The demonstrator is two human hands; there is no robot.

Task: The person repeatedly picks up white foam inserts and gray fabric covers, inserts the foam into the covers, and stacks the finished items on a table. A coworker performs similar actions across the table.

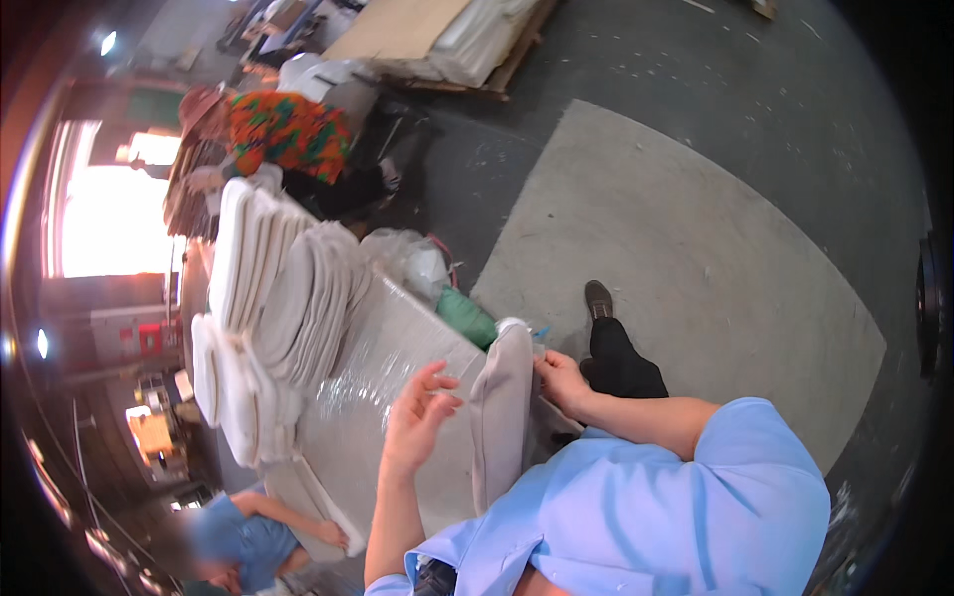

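Observation:
Along the near edge of the table (348, 397) lies a pale grey padded fabric piece (504, 407), its side hanging over the edge. My left hand (422, 409) is raised above the tabletop, left of the fabric, with its fingers apart, loosely curled and holding nothing. Beyond the fabric's right side, my right hand (562, 383) has its fingers closed at a greyish edge of the hanging material. My right fingertips are partly hidden, so the exact grip shows only in part.
Stacks of white folded pads (313, 298) fill the table's far side. A green bag (465, 318) and clear plastic bags (409, 260) lie beside it. A person in a patterned shirt (288, 134) and one in blue (248, 541) work nearby. A loaded pallet (447, 45) stands behind.

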